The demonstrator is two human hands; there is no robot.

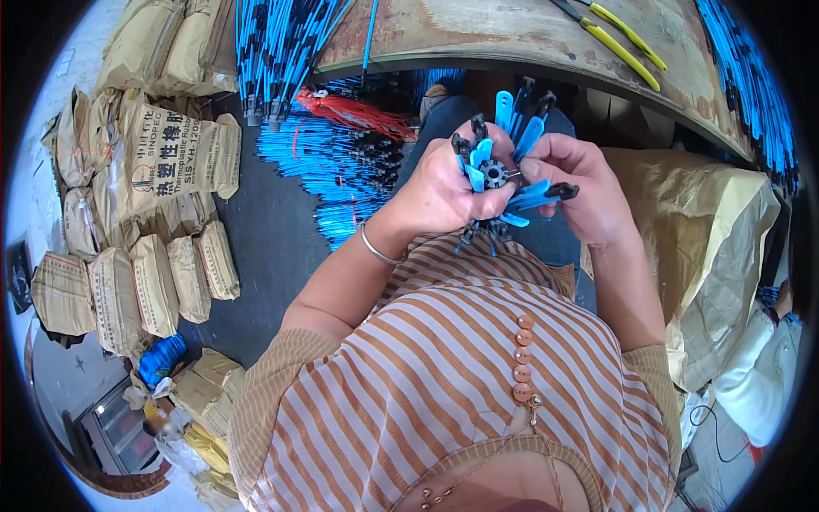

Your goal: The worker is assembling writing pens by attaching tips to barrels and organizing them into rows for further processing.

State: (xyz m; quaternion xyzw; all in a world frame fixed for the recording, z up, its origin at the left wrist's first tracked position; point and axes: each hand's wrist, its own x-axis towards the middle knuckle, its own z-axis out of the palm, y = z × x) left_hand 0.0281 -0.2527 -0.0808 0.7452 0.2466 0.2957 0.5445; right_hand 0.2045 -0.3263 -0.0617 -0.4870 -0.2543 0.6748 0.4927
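Note:
My left hand (439,188) is closed around a dark notched round hub (494,176), holding it over my lap. Blue flat ribs (504,109) with black jointed ends stand out from the hub on several sides. To its right, my right hand (589,183) has thumb and finger pinched on what looks like a thin metal wire (514,174) at the hub's edge. More blue ribs (535,196) pass under the right fingers, their black tips (561,191) showing beside the palm. The fingers hide part of the hub and the wire's far end.
A wooden table (478,34) curves ahead, with yellow-handled pliers (623,47) on it. Bundles of blue rods (328,166) lie left of my hands, near a red string bundle (354,111). Filled paper sacks (158,162) stand at the left; brown paper (682,230) lies at the right.

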